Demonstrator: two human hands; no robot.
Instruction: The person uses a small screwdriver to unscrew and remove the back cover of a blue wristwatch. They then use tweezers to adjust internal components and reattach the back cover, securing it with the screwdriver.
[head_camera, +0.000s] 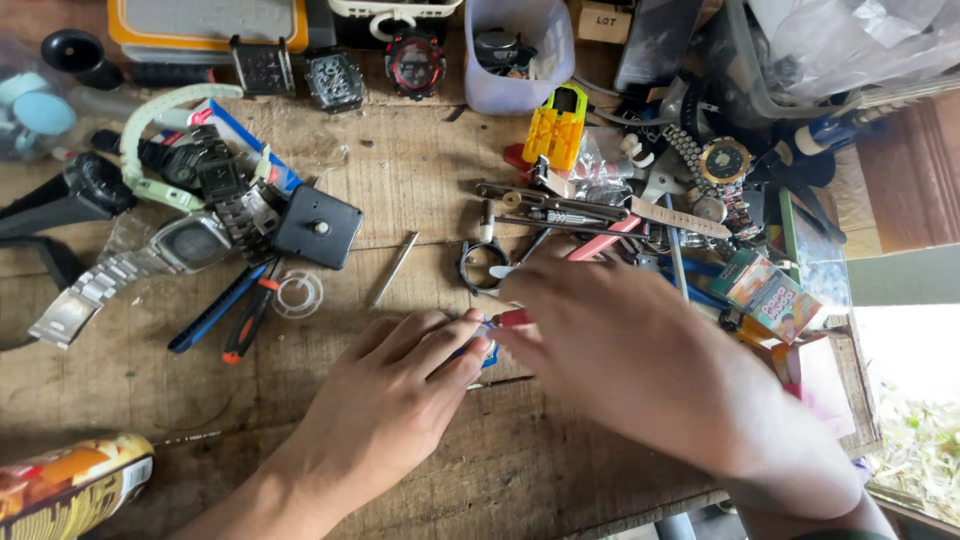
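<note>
A small blue part (487, 352) is pinched on the wooden bench (420, 180) by the left hand (400, 385), a red-handled tool (520, 317) gripped against it by the right hand (600, 330); work evidently mid-course, part mostly hidden.

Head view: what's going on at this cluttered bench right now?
A person works at a wooden bench strewn with watches and tools. The left hand pins a small blue item, mostly hidden, against the wood. The right hand brings a red-handled tool to it. A steel-band watch and a black clock movement lie untouched nearby.
</note>
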